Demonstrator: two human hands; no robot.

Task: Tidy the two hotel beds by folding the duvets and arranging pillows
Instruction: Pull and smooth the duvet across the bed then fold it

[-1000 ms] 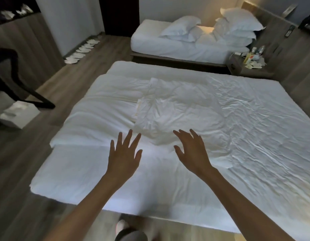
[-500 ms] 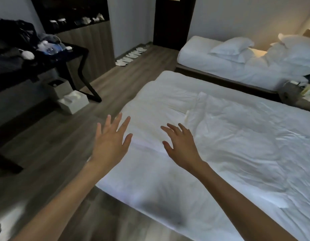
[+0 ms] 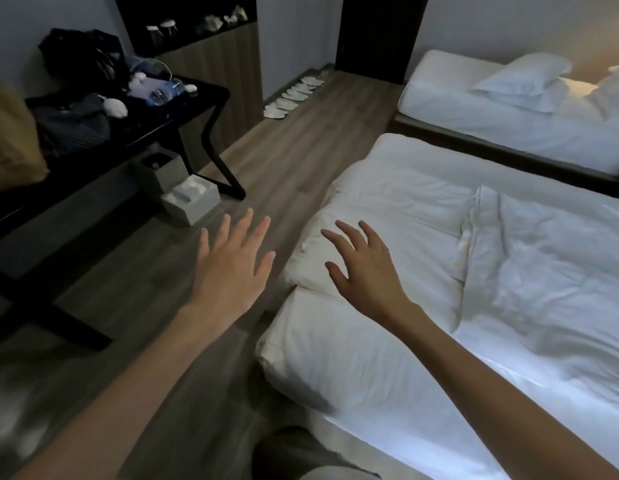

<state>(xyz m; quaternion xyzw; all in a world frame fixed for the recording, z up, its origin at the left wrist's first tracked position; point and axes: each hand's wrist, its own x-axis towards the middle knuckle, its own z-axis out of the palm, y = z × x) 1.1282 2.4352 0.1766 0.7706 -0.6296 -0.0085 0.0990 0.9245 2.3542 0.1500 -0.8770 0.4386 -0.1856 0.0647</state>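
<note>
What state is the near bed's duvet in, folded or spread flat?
Folded, roughly: the duvet shows thick doubled edges and stacked, crumpled layers on the near bed.

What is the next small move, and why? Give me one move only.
Probably bring the left hand rightwards to the duvet, beside the right hand. Both hands are open and hold nothing. The right hovers above the duvet's bulky folded edge, while the left is out over the wooden floor, too far off to take a grip on it.
</note>
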